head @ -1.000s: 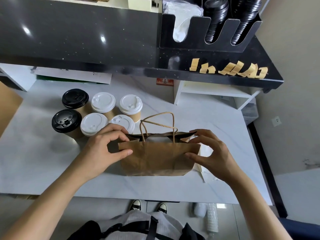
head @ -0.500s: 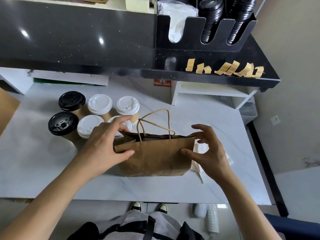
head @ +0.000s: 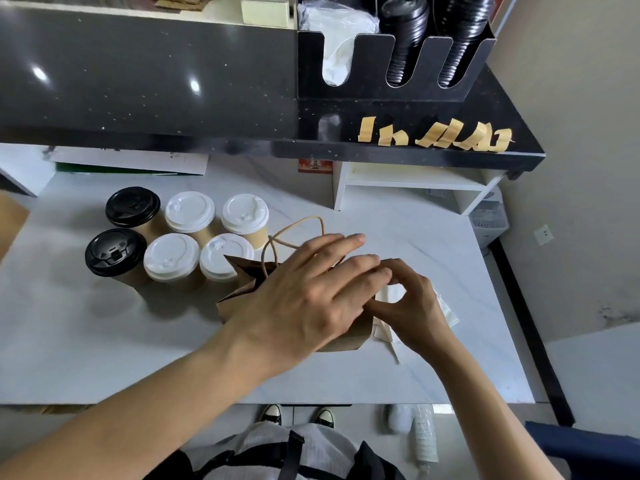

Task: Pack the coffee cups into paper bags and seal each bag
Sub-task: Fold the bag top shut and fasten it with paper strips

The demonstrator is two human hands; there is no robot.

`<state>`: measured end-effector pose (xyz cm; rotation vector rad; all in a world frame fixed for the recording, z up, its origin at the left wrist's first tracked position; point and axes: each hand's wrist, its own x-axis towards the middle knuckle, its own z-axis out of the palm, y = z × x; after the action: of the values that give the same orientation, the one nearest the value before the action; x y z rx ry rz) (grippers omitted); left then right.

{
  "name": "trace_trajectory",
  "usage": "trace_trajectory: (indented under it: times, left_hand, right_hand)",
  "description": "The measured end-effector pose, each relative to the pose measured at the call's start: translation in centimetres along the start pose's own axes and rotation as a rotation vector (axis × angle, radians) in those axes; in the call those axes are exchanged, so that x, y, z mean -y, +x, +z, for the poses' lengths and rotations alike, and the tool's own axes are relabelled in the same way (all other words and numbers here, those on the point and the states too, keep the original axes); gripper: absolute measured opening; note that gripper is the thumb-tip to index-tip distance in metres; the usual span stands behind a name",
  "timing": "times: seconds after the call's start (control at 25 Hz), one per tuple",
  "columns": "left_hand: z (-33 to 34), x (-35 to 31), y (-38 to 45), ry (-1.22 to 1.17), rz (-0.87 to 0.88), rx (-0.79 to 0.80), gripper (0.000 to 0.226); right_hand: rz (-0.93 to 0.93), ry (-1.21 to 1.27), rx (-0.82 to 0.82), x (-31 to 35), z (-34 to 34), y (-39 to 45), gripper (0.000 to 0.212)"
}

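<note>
risk: the paper bag [head: 239,292] stands loose on the desk [head: 398,237], and a hard press on its mouth could tip or crush it and shift whatever sits inside; contents hidden. it could also nudge the nearest of the six lidded coffee cups [head: 227,256], which touches its left corner. tape strips [head: 436,135] wait on the dark shelf above, unused.

left hand [head: 308,299]: grip wide, fingers straight, laid flat over the bag's top. right hand [head: 412,306]: fingers curled at the bag's right top edge, seemingly pinching it.
</note>
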<state>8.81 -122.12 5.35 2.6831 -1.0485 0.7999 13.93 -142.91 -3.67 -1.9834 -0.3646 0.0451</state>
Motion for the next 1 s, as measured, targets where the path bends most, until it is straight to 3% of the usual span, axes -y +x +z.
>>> trace_trajectory:
  times: [0.2, 0.4, 0.56, 0.92, 1.0]
  left_hand:
    - [2.6, 2.1, 1.4, 0.183, -0.112, 0.435, 0.040]
    - [4.2, 3.7, 0.6, -0.037, -0.175, 0.320, 0.023]
    - [4.9, 3.7, -0.4, -0.150, -0.257, 0.258, 0.020]
    - [5.8, 3.6, -1.0, -0.220, -0.324, 0.140, 0.012]
    - [6.0, 3.6, -1.0, -0.208, -0.324, 0.140, 0.014]
  right_hand:
    - [-0.004, -0.032, 0.005, -0.6, 0.0, -0.1, 0.039]
    - [0.008, -0.042, 0.015, -0.6, -0.1, -0.2, 0.035]
    - [0.014, -0.042, 0.029, -0.2, -0.7, 0.1, 0.018]
    - [0.020, -0.044, 0.084, 1.4, -1.7, 1.6, 0.008]
    - [0.009, -0.056, 0.028, 2.9, -2.9, 3.7, 0.007]
